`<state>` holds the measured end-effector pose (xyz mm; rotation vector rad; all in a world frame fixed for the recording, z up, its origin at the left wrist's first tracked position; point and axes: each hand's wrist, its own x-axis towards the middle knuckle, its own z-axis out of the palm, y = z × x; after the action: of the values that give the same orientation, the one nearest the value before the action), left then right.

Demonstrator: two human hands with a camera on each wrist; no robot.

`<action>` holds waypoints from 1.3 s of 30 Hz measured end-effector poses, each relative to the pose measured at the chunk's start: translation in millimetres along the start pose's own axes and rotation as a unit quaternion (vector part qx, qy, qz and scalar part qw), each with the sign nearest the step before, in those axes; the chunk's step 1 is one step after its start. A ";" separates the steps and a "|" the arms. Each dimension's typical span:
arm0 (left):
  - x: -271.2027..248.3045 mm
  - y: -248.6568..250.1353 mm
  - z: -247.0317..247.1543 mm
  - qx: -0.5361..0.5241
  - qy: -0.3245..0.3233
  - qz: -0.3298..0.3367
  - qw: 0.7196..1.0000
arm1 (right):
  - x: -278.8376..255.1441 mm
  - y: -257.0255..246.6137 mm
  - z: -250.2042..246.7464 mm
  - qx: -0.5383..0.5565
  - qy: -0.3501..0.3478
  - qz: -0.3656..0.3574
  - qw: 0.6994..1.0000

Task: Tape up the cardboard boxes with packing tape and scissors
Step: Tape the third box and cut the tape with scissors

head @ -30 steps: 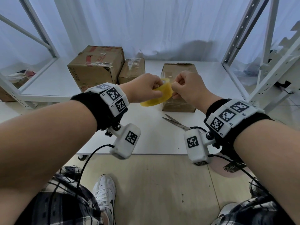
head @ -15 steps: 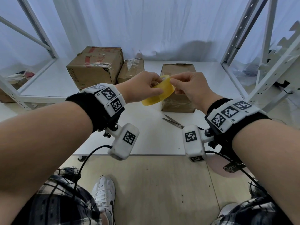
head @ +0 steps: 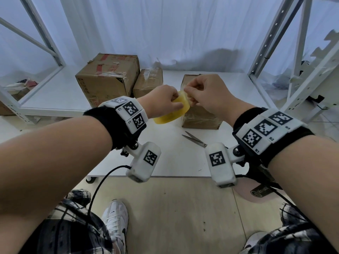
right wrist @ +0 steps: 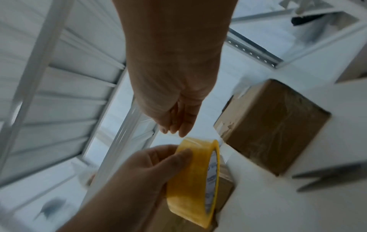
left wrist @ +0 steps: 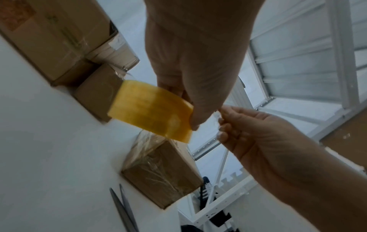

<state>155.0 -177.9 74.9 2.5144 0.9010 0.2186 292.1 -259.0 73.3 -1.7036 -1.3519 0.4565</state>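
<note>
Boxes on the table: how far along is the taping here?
All three boxes already show clear tape, including the nearest box. In hand: left hand grips the tape roll, right hand pinches its free end. Left: pulling, applying, cutting; scissors lie untouched.

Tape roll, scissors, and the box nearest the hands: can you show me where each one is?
tape roll [head: 172, 114], head view, on its yellow outer band.
scissors [head: 194, 139], head view, on the blades.
nearest box [head: 200, 117], head view, on its front face.

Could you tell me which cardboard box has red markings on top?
The biggest box, far left of the three; the two smaller boxes show only clear tape.
</note>
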 end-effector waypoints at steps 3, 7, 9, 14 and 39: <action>-1.6 -6.0 0.0 -0.044 0.002 -0.014 0.999 | 3.6 -0.8 -5.7 0.077 0.045 0.064 0.994; -5.7 -6.7 1.3 -0.112 0.005 -0.018 0.994 | 5.1 7.8 -21.3 0.103 0.064 0.112 0.986; -7.0 -5.9 1.9 -0.112 0.004 -0.014 0.994 | 2.4 10.3 -25.0 0.075 0.025 0.096 0.992; -7.8 -10.5 -3.7 -0.118 0.010 -0.018 0.993 | -3.0 12.2 -30.5 -0.052 -0.100 0.085 0.990; -8.1 -9.1 -8.0 -0.081 -0.010 0.016 0.997 | -2.7 16.8 -16.4 0.088 0.020 0.160 0.983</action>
<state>141.2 -173.9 77.8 2.3774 0.8028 0.2664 313.1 -268.3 68.0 -1.7753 -0.9801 0.6988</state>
